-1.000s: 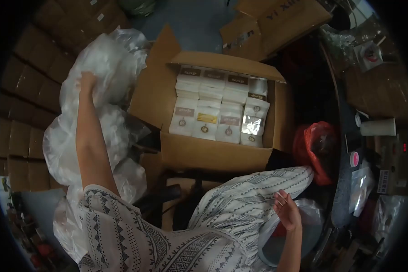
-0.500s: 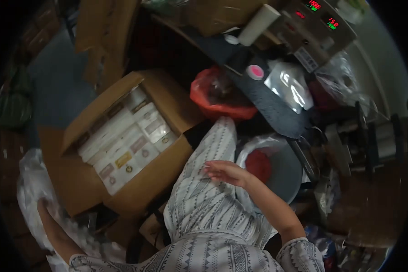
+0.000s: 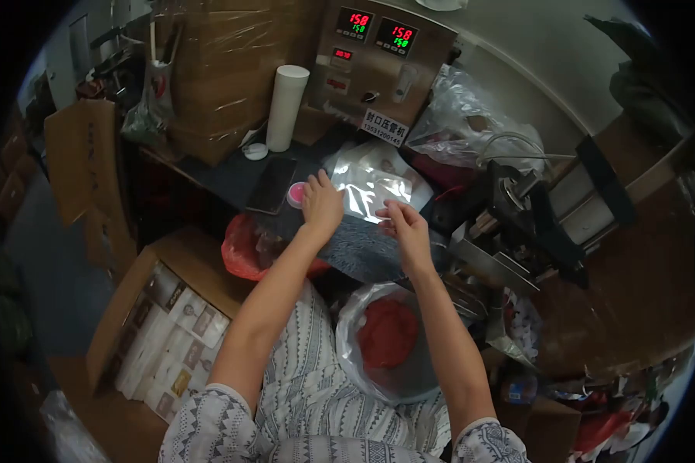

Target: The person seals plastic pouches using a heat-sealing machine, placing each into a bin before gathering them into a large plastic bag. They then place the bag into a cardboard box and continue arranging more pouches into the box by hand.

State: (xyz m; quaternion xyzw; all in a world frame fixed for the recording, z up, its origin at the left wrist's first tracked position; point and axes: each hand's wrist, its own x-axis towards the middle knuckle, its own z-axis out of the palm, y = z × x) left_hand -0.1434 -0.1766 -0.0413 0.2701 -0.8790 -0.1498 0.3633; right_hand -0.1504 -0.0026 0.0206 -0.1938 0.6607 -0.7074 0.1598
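Observation:
Beside the round pink-topped container [image 3: 296,193] on the dark work surface is my left hand [image 3: 322,204], its fingers bent over the left edge of a shiny silvery sheet or pouch [image 3: 371,185]. Whether it grips anything is hidden. My right hand [image 3: 401,221] is at the lower right of the silvery piece, thumb and fingertips pinched together. What they hold, if anything, is too small to make out. A dark flat phone-like object [image 3: 272,185] lies to the left of the pink container.
A machine with lit displays [image 3: 386,54] stands behind, with a white cylinder [image 3: 287,108] to its left. A metal press [image 3: 517,208] is at right. Below are a lined bucket [image 3: 347,339], a red bag [image 3: 243,247] and an open carton [image 3: 104,339] of packets.
The view has swung toward the work surface. My left hand has left the plastic wrap by the carton, and my right hand has moved from over my lap; both are now at the silvery piece.

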